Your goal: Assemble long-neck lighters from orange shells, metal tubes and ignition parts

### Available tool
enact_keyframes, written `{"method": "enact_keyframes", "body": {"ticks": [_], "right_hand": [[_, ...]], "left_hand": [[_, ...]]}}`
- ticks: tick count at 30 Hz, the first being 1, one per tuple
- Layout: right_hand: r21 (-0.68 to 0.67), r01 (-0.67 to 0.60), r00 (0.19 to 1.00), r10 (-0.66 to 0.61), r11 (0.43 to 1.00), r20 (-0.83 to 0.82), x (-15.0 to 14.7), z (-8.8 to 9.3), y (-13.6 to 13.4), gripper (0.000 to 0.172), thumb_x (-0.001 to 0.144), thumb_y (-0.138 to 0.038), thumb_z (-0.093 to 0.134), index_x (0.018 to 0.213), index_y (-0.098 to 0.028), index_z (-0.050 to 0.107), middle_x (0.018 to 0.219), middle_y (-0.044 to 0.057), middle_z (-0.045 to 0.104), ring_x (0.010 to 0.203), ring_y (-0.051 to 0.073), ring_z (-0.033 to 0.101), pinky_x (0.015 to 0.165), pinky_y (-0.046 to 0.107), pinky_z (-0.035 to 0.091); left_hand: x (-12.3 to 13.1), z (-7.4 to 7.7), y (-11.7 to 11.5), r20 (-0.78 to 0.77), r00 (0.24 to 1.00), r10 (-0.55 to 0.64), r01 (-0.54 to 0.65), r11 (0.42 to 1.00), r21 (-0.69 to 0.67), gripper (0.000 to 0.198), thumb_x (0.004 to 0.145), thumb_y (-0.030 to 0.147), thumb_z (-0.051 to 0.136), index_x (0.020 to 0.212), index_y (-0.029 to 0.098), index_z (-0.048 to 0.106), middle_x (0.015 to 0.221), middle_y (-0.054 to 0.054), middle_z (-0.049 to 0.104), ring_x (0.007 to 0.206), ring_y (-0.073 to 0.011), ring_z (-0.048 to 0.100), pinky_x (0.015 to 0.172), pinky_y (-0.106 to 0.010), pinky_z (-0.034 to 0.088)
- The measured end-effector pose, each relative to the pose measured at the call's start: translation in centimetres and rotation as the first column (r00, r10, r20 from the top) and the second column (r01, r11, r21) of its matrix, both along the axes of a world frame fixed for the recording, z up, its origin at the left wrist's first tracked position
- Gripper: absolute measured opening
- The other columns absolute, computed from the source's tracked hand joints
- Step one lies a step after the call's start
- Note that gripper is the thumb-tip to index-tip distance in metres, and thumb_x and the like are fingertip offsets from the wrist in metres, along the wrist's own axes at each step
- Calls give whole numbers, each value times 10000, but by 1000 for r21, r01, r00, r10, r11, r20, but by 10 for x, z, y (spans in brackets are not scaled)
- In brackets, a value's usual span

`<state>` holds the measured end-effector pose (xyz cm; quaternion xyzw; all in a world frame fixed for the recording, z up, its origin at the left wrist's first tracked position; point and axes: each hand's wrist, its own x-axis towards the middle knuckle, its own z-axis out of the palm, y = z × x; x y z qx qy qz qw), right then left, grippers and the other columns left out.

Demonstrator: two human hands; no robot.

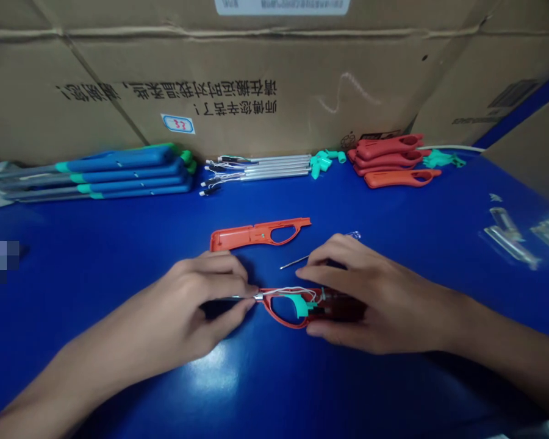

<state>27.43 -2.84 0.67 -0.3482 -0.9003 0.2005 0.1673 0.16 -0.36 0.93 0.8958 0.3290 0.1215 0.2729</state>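
Observation:
In the middle lies an orange-red lighter handle shell (274, 314), its open side up. It carries a green trigger (297, 303) and thin white wires (290, 290). My left hand (210, 299) pinches a metal tube (258, 297) with thumb and forefinger at the shell's narrow end. My right hand (366, 292) is curled around the wide end, which is in shadow and partly hidden. A thin screwdriver (294, 262) shows behind the right fingers; whether they touch it I cannot tell. Beyond my left hand rests a second half-shell (235, 236), hollow side up.
Along a cardboard wall (302, 73) lie stacked blue lighters (132, 177), several metal tubes with wires (274, 167), green triggers (320, 163) and stacked red-orange shells (388, 160). Clear plastic parts (512, 238) lie on the right of the blue table (141, 244).

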Motion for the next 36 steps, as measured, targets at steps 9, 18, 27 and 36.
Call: {"method": "enact_keyframes", "body": {"ticks": [9,18,27,36], "right_hand": [[61,-132,987,137,989,-85,-3,-16,-6,273,930,-342,632,1109,-147,697,992,110,629,922,214,565,902,427,474],[111,-75,990,88,991,-111,-4,-16,-3,251,927,-341,657,1041,-117,666,952,89,675,885,193,605,948,421,476],[90,-74,990,84,993,-116,-1,-19,0,230,949,-314,628,1093,-145,692,1005,105,665,910,201,597,904,400,486],[-38,-52,975,42,998,-219,-1,-20,2,207,892,-330,710,979,-162,625,927,50,688,878,166,611,899,339,490]], "left_hand": [[10,-2,-9,72,997,-23,18,997,75,228,926,186,551,738,169,679,716,-11,583,696,-140,549,718,-317,445],[7,-8,-11,65,997,32,-37,997,68,102,907,178,541,854,183,628,796,-16,627,759,-148,580,686,-285,462],[9,-13,-8,115,993,-32,25,997,66,289,927,124,519,1142,251,663,946,-13,637,840,-123,612,739,-249,498],[10,-10,-7,137,989,-59,49,996,79,334,915,107,518,1164,236,699,962,-46,654,875,-146,620,764,-259,521]]}}
